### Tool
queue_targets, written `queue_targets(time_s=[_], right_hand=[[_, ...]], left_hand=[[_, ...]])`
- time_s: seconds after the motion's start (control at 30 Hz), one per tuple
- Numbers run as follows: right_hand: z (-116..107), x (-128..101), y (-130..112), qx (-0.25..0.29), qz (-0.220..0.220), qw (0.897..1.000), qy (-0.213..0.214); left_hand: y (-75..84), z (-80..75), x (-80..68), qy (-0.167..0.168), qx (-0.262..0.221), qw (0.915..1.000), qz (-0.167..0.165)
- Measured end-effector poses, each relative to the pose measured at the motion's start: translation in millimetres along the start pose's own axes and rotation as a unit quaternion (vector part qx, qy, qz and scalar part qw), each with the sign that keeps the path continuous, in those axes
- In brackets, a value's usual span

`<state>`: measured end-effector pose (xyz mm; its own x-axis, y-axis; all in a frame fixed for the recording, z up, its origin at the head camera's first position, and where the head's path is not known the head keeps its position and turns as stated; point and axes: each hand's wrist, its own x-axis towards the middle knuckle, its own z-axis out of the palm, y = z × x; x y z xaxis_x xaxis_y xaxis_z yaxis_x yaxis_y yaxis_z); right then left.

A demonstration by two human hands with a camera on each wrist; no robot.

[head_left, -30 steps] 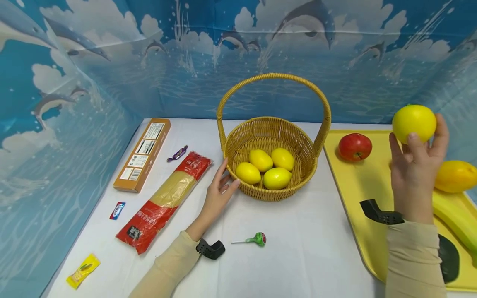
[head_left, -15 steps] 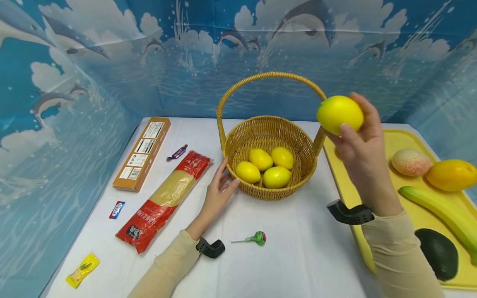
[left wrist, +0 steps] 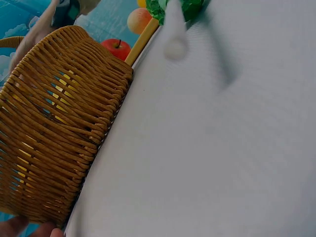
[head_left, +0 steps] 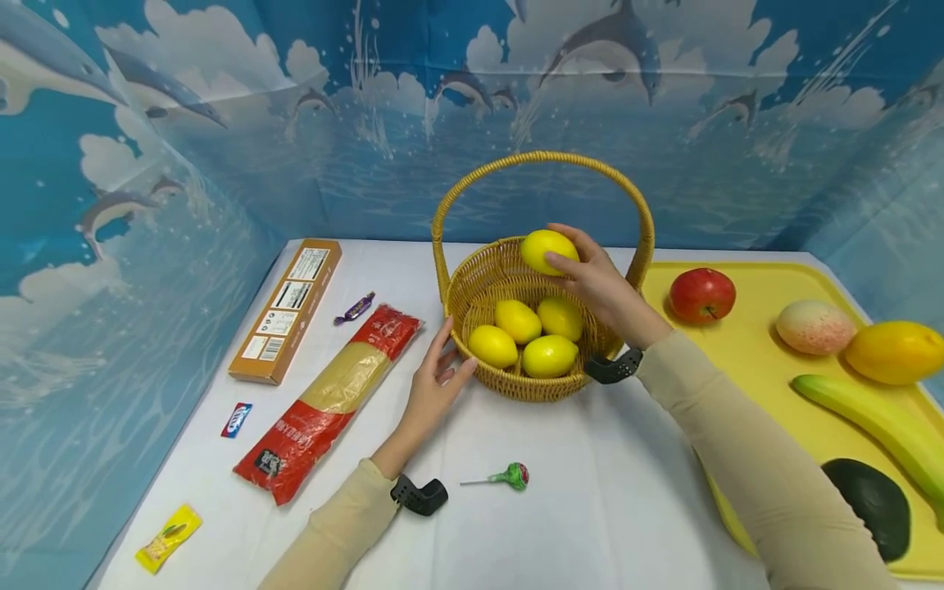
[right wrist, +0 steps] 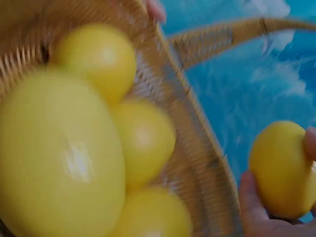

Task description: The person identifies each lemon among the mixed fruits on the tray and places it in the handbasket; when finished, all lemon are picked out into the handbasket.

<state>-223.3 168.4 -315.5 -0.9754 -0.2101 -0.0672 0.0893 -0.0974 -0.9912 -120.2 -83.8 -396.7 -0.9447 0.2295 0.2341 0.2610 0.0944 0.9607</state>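
Lemon over basket, ready to set down.
Left hand (head_left: 431, 392) on counter (head_left: 590, 492), fingers relaxed against basket (head_left: 516, 385) wall. Right hand (head_left: 601, 287) fingers grip lemon (head_left: 547, 250) above far rim; I lower into a gap, then loosen.

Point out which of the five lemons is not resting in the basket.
The lemon gripped by the right hand over the back of the basket. The other four lemons lie clustered on the basket's floor, untouched.
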Motion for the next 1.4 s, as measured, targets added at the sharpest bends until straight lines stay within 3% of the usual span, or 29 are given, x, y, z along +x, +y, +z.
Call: queue_targets(time_s=[0.23,0.47,0.73,1.07,1.27,1.4], right_hand=[[-12.7,39.2,16.4,-0.083,0.074,0.993,-0.029],[-16.0,48.8,32.1,-0.137,0.106,0.980,-0.093],[-20.4,51.3,35.2,-0.215,0.121,0.963,-0.108],[-22.9,49.0,40.4,-0.219,0.110,0.963,-0.114],[-23.5,47.4,39.5,-0.227,0.104,0.964,-0.096],[-22.6,43.2,36.3,-0.258,0.098,0.956,-0.098]], left_hand=[[-1.2,-1.4,-0.3,0.002,0.001,1.0000,-0.001],[-1.1,0.6,-0.4,-0.001,0.008,1.0000,0.006],[0.6,0.3,-0.3,0.003,0.016,0.9998,0.008],[-0.6,-0.2,-0.4,0.002,0.017,0.9998,-0.004],[0.4,-0.1,-0.6,0.002,0.016,0.9999,0.000],[-1.8,1.8,-2.1,0.003,0.011,0.9999,0.002]])
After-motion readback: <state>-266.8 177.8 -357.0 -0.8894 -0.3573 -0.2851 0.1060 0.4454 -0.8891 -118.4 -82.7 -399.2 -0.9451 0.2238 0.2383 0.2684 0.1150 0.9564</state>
